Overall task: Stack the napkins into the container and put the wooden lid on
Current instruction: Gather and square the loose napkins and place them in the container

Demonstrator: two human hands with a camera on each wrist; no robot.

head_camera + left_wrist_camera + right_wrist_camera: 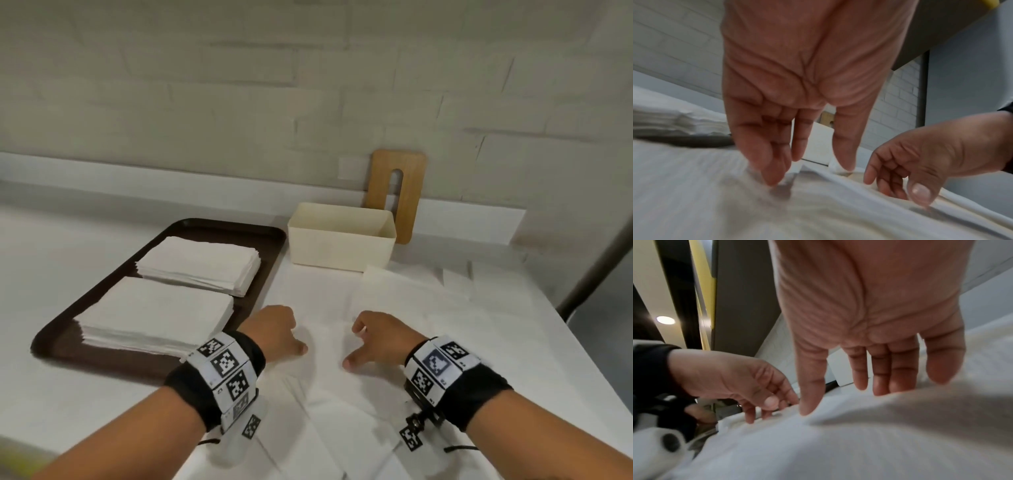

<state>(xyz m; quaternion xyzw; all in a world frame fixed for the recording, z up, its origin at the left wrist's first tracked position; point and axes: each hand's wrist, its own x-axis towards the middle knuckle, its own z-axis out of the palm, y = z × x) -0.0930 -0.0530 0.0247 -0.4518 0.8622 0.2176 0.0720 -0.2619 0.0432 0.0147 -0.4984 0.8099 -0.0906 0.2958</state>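
Observation:
Loose white napkins lie spread over the counter in front of me. My left hand and right hand hover side by side on them, palms down. In the left wrist view the left hand touches the napkin layer with straight fingers and thumb. The right hand does the same on the napkins, gripping nothing. The cream container stands open beyond the hands. The wooden lid, with a slot in it, leans upright against the wall behind the container.
A dark brown tray to the left carries two neat stacks of napkins, one near and one far. More loose napkins lie right of the container. The counter's right edge runs diagonally.

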